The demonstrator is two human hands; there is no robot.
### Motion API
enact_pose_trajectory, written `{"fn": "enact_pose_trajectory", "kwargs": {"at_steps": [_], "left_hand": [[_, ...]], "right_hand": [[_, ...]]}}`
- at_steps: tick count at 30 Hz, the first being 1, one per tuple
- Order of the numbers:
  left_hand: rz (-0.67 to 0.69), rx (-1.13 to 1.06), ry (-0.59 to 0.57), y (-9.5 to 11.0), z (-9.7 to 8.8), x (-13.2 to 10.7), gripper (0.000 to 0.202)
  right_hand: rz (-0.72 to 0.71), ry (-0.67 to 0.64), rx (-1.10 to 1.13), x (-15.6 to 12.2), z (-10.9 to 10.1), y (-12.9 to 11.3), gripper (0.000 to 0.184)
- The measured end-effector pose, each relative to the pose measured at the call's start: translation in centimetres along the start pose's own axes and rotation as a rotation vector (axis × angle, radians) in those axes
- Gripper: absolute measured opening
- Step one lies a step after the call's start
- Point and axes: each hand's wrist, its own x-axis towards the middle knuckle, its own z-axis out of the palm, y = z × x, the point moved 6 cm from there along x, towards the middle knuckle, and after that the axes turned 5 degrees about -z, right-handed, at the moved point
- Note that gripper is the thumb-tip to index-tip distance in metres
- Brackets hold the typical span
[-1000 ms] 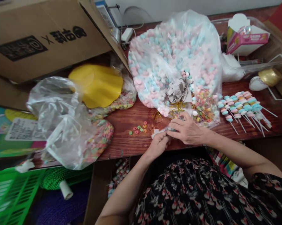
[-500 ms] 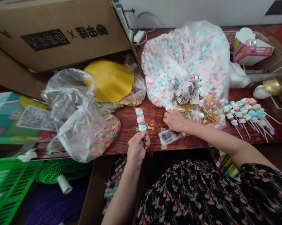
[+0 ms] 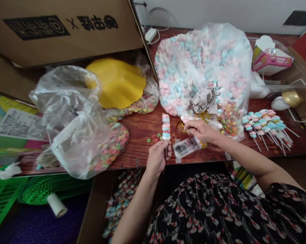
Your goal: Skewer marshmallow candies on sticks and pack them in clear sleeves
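My left hand (image 3: 158, 154) is closed around the stick of a marshmallow skewer (image 3: 165, 127), held upright. Pink, white and blue marshmallows are stacked on it inside a clear wrapper. To its right, my right hand (image 3: 200, 130) is pinched shut, thin gold strands meeting its fingertips; they look like a gold twist tie (image 3: 179, 126). More gold ties lie behind that hand, by a crumpled grey paper (image 3: 203, 101). A flat printed clear packet (image 3: 185, 148) rests below the right hand. Loose candy rings (image 3: 155, 137) lie left of the skewer.
A big clear bag of marshmallows (image 3: 178, 64) fills the back. Finished skewers (image 3: 264, 122) are piled at right. On the left are a bag of candy rings (image 3: 112, 144), a yellow wavy bowl-like piece (image 3: 117, 83) and a cardboard box (image 3: 74, 51). More skewers (image 3: 123, 200) sit below the table edge.
My left hand and the skewer have moved right, closer to my right hand. The right hand has drawn back slightly right from the gold ties, its fingers now pinched. The view has shifted a little.
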Motion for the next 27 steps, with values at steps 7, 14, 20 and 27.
{"fn": "enact_pose_trajectory", "kwargs": {"at_steps": [7, 14, 20, 27], "left_hand": [[0.036, 0.241, -0.097, -1.9, 4.7, 1.8, 0.029], [0.182, 0.404, -0.068, -2.2, 6.1, 2.5, 0.020], [0.154, 0.371, -0.112, -2.7, 7.7, 2.1, 0.018], [0.283, 0.526, -0.093, -3.3, 8.1, 2.2, 0.031]], "right_hand": [[-0.149, 0.391, 0.264, -2.2, -1.2, -3.7, 0.020], [-0.224, 0.310, -0.178, -4.0, 0.9, -2.5, 0.039], [-0.194, 0.332, -0.247, -6.1, 0.8, -1.0, 0.045], [-0.101, 0.438, -0.246, -6.5, 0.4, -1.3, 0.032]]}}
